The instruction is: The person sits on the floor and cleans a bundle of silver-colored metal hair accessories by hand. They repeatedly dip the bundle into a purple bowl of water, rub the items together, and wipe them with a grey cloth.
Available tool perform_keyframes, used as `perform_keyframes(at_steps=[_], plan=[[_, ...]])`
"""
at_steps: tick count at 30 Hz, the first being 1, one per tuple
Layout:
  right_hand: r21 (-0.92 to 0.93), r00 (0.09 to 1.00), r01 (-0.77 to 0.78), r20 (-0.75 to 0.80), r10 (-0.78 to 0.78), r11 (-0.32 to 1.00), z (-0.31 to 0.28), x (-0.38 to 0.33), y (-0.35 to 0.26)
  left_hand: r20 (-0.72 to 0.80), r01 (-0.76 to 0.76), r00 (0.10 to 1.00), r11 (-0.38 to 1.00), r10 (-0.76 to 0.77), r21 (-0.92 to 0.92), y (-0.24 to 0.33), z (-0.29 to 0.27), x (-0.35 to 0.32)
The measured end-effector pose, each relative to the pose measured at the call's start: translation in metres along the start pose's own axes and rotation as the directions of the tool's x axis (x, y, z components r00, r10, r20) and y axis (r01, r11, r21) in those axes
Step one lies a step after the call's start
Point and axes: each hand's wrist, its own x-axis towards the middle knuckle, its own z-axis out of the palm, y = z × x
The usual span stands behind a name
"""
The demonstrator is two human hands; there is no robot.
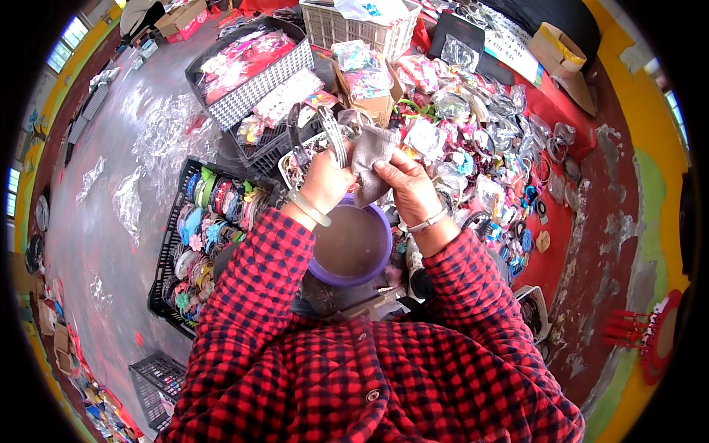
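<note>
Red-and-black checked flannel sleeves fill the lower frame, soft quilted-looking fabric w/ buttons. Just above them, centre frame, sits a purple plastic bowl point(352, 247), round, smooth-rimmed, holding murky brownish liquid.

Directly above the bowl, both hands work a grey cloth point(371, 162) (limp, damp-looking, bunched). Left hand point(325, 179): fingers closed around a bundle of thin curved hairbands point(330, 133), metallic or glossy plastic, fanning toward the upper centre. Right hand point(402, 183): fingers pinched on the cloth, pressing it against the bands. A bracelet sits on each wrist.

Risks, as I judge them: the bands are slick and springy, so one could slip out of the bundle and drop into the bowl, splashing liquid. The cloth hangs close to the rim; a tug might tip the bowl.

Left of centre, a black plastic crate point(164, 292) holds coloured hoops in rows. Right of centre, crinkly clear packets of trinkets point(480, 159) lie heaped on red sheeting. Upper centre, a white lattice basket point(325, 29).
</note>
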Motion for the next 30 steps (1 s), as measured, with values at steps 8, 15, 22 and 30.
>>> perform_keyframes(at_steps=[8,15,22,30], plan=[[0.194,0.982,-0.068,-0.163,0.101,0.979,0.007,-0.008,0.015,0.130,-0.118,0.988,0.961,0.088,0.249,0.005,0.010,-0.007],[0.390,0.976,-0.020,-0.191,0.102,0.921,-0.003,0.001,0.006,0.304,-0.093,0.951,0.990,0.057,0.106,0.000,0.010,-0.004],[0.518,0.898,-0.121,-0.307,0.316,0.847,-0.023,0.009,-0.009,0.396,-0.150,0.918,0.914,-0.013,0.378,0.009,0.012,-0.011],[0.526,0.912,-0.103,-0.288,0.291,0.844,-0.042,0.017,-0.025,0.486,-0.334,0.871,0.816,0.075,0.472,0.002,0.009,-0.011]])
